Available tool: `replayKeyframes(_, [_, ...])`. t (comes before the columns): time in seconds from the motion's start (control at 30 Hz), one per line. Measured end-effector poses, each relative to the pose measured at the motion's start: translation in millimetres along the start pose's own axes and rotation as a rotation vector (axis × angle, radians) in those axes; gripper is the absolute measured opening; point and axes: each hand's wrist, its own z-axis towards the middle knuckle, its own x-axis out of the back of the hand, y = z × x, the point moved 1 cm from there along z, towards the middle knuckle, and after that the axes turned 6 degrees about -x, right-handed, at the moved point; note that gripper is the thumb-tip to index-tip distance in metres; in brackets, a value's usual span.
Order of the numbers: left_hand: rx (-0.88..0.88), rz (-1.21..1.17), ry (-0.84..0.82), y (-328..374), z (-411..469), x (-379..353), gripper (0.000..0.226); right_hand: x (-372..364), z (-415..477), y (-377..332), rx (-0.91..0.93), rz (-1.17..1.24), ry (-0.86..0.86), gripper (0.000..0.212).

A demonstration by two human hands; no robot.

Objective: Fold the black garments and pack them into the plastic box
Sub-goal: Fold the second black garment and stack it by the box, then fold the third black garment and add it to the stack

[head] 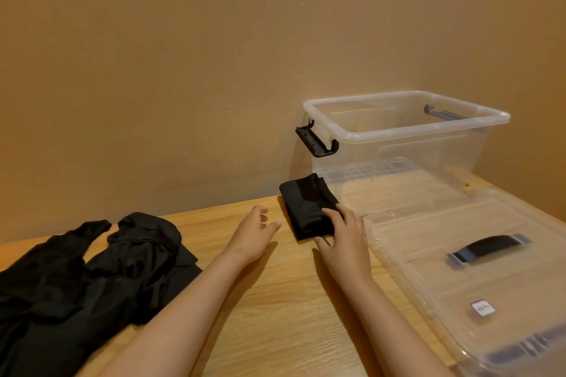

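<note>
A small folded black garment [306,206] lies on the wooden table just left of the clear plastic box [407,131]. My right hand [344,237] grips its near right edge, fingers on top and thumb underneath. My left hand [255,228] hovers a little to the garment's left with loosely curled fingers and holds nothing. A heap of unfolded black garments [92,269] covers the table's left side. The box stands open against the wall with nothing inside.
The box's clear lid [477,281], with a dark handle, lies flat on the table at the right, in front of the box. Black latch handles hang at the box's ends. A tan wall bounds the table behind.
</note>
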Motion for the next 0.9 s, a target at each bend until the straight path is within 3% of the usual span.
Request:
replayKeyframes(0.3, [0.116, -0.249, 0.139, -5, 98, -20, 0.040, -20, 13, 4, 0.027, 0.028, 0.075, 0.044])
replayKeyframes(0.43, [0.176, -0.205, 0.094, -4, 128, -24, 0.046, -22, 13, 5, 0.036, 0.053, 0.033, 0.041])
replayKeyframes(0.63, [0.059, -0.243, 0.137, 7, 141, -19, 0.016, -20, 16, 2, -0.010, 0.126, 0.107, 0.032])
replayKeyframes(0.9, [0.046, -0.356, 0.178, 1, 139, -28, 0.014, -25, 24, 5, -0.042, 0.131, 0.117, 0.025])
